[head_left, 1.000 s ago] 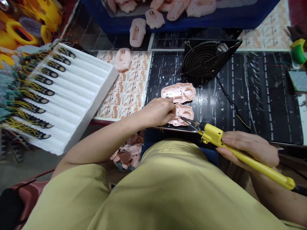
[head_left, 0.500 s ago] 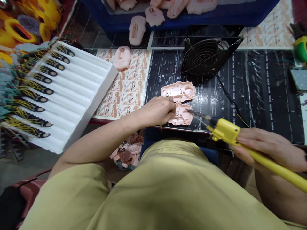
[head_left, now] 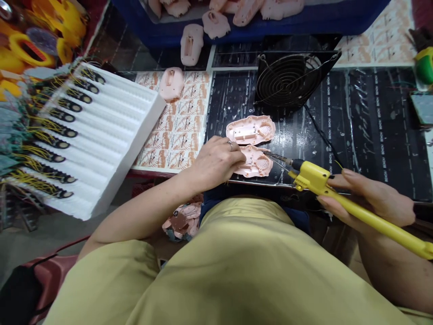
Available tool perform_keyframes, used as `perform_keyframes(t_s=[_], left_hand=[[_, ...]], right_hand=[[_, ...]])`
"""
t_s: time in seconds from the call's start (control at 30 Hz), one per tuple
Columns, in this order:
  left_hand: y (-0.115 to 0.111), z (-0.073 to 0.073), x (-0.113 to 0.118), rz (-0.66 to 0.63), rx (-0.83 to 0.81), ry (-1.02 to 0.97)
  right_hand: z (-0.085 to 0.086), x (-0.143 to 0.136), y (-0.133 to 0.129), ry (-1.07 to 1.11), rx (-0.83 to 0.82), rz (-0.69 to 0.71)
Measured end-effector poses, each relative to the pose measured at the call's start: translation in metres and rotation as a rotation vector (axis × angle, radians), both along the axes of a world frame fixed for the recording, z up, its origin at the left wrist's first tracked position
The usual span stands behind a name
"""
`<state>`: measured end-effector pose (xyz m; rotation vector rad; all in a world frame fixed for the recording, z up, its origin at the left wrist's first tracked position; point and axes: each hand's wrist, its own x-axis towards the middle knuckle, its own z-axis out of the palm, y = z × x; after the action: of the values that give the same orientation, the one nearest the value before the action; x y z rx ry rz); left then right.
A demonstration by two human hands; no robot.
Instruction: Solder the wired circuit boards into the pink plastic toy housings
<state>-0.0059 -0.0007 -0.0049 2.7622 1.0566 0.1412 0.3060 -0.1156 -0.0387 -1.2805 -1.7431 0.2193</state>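
Note:
My right hand [head_left: 372, 198] is wrapped round the yellow handle of a soldering gun [head_left: 314, 175]. Its metal tip and thin feed tube reach to the upper right edge of a pink plastic shell half [head_left: 259, 163], which lies inner side up at the table's front edge. With bent fingers closed, my left hand [head_left: 218, 162] grips the left end of that shell; the fingertips are partly hidden. Just behind lies a second pink shell half [head_left: 252, 131], also showing its ribs and round speaker grille.
A black fan [head_left: 287, 83] with a cable stands behind the shells. At left, a white foam tray [head_left: 118, 126] carries several wired black parts. A blue bin [head_left: 304, 27] holds more pink shells, and two pink shells [head_left: 192, 45] [head_left: 172, 84] lie before it.
My left hand has shifted slightly left along the near shell, uncovering more of it. The soldering gun has moved a little left and away from me, and my right-hand fingers have loosened slightly.

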Motion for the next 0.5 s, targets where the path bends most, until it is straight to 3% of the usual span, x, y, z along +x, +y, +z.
perform_keyframes(t_s=[0.13,0.27,0.5], left_hand=[[0.003,-0.009,-0.001,0.097,-0.025,-0.109],[0.004,-0.01,0.007,0.056,0.009,-0.042],[0.003,-0.003,0.014,0.022,0.088,0.105]], right_hand=[[-0.001,-0.004,0.005,-0.064,0.099,0.119],[-0.005,-0.009,0.015,0.065,0.148,0.299],[-0.012,-0.006,0.023,0.049,0.15,0.408]])
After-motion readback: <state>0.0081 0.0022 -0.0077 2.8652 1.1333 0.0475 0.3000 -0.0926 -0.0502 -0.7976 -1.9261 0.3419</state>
